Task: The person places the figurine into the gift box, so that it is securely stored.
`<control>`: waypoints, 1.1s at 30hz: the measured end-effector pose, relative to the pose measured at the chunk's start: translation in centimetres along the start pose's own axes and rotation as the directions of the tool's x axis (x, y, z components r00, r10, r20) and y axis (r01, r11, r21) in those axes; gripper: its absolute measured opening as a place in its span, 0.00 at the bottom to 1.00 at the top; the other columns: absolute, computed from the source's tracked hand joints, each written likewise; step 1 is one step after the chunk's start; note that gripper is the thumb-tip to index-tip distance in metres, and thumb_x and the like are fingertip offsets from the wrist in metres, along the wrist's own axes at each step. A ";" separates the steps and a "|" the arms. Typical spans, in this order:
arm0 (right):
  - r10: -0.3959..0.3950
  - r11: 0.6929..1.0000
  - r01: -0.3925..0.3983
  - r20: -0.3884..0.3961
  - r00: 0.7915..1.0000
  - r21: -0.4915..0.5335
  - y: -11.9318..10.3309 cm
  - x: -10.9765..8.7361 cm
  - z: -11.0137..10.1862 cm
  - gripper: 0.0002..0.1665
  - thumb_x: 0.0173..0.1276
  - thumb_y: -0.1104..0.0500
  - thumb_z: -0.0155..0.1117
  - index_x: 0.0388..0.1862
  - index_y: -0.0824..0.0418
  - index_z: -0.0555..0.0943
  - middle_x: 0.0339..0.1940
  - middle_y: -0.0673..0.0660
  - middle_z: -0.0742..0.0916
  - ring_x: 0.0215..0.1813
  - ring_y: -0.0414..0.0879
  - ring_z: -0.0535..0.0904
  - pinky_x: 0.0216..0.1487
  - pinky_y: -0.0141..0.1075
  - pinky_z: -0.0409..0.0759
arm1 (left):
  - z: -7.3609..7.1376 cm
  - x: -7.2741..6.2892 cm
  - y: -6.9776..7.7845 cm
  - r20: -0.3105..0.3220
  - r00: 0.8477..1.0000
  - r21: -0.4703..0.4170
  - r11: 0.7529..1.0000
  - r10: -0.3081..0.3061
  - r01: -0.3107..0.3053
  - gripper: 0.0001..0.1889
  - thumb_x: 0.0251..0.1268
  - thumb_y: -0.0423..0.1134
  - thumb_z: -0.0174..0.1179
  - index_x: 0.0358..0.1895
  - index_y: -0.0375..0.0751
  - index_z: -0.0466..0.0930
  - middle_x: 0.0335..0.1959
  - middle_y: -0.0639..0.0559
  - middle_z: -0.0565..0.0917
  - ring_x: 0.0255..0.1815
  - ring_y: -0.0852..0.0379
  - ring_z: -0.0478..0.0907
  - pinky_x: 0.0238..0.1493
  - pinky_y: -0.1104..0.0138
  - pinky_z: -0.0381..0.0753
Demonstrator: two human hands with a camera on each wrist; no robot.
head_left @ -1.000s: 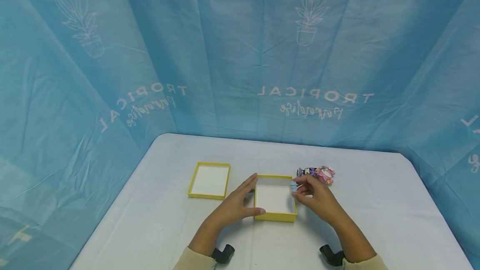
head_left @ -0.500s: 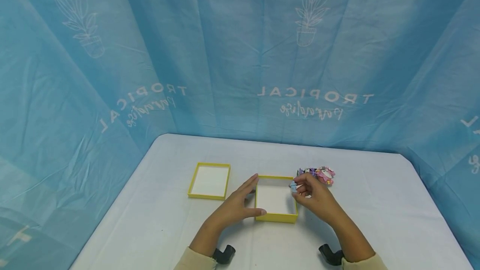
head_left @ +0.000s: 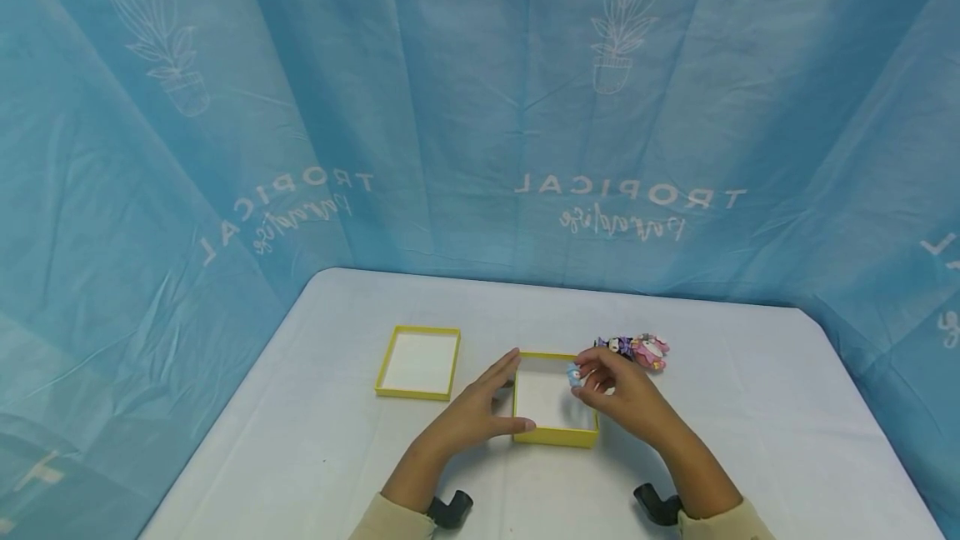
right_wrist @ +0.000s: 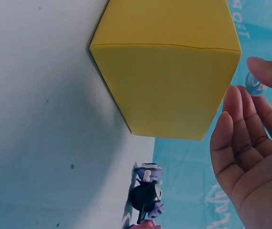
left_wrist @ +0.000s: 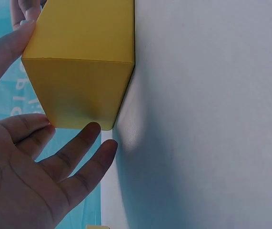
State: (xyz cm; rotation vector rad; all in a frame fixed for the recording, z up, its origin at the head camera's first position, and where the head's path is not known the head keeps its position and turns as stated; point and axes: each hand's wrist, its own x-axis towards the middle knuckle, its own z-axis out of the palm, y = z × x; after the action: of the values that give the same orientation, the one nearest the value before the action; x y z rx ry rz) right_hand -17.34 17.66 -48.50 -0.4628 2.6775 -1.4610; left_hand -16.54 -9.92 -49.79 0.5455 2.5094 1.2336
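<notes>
A square yellow box (head_left: 555, 437) with a white inside stands uncovered on the table. My left hand (head_left: 477, 415) holds it at its left side, thumb on the front corner and index finger at the back corner; in the left wrist view the other fingers (left_wrist: 81, 145) spread along the wall. My right hand (head_left: 626, 390) pinches a small light-blue figurine (head_left: 574, 375) between thumb and fingertips, over the right part of the box opening. In the right wrist view the blue figurine (right_wrist: 255, 84) shows above the box rim, partly hidden by the thumb.
A shallow yellow-rimmed lid (head_left: 417, 362), white inside, lies to the left of the box. Behind the right hand lie a purple-and-black figurine (head_left: 617, 346) and a pink figurine (head_left: 650, 352). A blue curtain (head_left: 480, 107) hangs around the white table (head_left: 750, 407).
My right hand has moved left with the blue figurine, from the box's right rim to over its inside. The box and left hand have shifted very slightly right.
</notes>
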 end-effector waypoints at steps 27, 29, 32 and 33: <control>-0.048 0.975 0.051 0.020 0.999 -0.215 0.2 2.0 1.7 0.21 0.60 0.56 0.78 0.51 0.52 0.82 0.65 0.59 0.79 0.68 0.56 0.75 0.69 0.61 0.75 | 0.9 0.6 0.3 0.028 0.999 -0.019 0.999 0.026 -0.026 0.54 0.55 0.65 0.71 0.82 0.66 0.46 0.83 0.74 0.44 0.85 0.52 0.46 0.80 0.44 0.58; -0.048 0.971 0.051 0.019 0.999 -0.233 0.3 2.1 2.0 0.20 0.60 0.56 0.79 0.50 0.52 0.83 0.64 0.59 0.79 0.67 0.57 0.75 0.68 0.60 0.76 | 1.0 0.6 0.2 0.029 0.999 -0.030 0.999 0.031 -0.030 0.54 0.56 0.64 0.71 0.82 0.65 0.47 0.83 0.74 0.44 0.85 0.53 0.46 0.79 0.45 0.61; -0.048 0.968 0.049 0.013 0.999 -0.246 0.3 2.3 2.3 0.20 0.58 0.57 0.79 0.49 0.52 0.83 0.63 0.58 0.80 0.67 0.56 0.76 0.67 0.60 0.76 | 1.1 0.7 0.2 0.028 0.999 -0.049 0.998 0.033 -0.031 0.54 0.56 0.63 0.71 0.82 0.64 0.48 0.83 0.74 0.45 0.85 0.54 0.48 0.77 0.48 0.66; -0.047 0.967 0.048 0.011 0.999 -0.250 0.4 2.3 2.4 0.20 0.58 0.57 0.80 0.48 0.52 0.83 0.63 0.58 0.80 0.66 0.56 0.76 0.67 0.59 0.77 | 1.1 0.7 0.2 0.028 0.999 -0.052 0.998 0.032 -0.031 0.54 0.56 0.63 0.71 0.82 0.64 0.48 0.83 0.74 0.45 0.85 0.54 0.48 0.77 0.48 0.67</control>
State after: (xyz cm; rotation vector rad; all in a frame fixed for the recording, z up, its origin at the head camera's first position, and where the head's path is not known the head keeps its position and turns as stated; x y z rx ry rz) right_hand -19.18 15.27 -49.91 -0.5475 2.8786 -1.1324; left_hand -16.67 -8.75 -50.33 0.5882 2.4465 1.2888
